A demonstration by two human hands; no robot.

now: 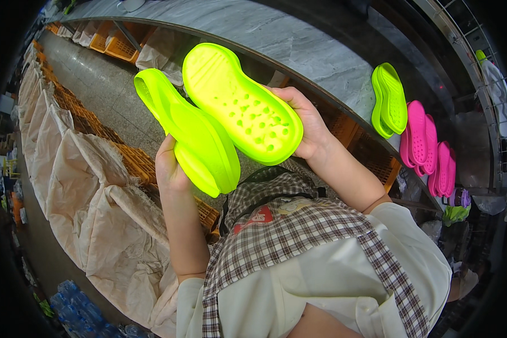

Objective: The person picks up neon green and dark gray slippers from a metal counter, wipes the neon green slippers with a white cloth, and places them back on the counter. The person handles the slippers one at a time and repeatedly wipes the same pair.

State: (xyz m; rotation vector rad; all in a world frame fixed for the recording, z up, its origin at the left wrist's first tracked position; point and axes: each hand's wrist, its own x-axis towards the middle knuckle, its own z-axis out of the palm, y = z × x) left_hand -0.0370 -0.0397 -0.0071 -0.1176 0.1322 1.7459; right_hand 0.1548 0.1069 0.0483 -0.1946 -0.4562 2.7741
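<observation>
Above checked apron (298,228), left hand (172,170) clamped on tilted lime shoe (201,141), right hand (305,121) on dotted lime sole (236,101), fingertips seemingly hidden

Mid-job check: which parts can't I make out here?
All in the head view:
Left hand: most fingers, behind the tilted green piece.
Right hand: most fingers, behind the perforated green piece; its far face, turned away.
Orange crates at left: insides, mostly under beige cloth.
Blue items: blurred near the rim.

Held up, a neon-green shoe piece (200,142) is tilting sideways at left; a matching second piece (239,107) is showing its dotted face at right.
</observation>
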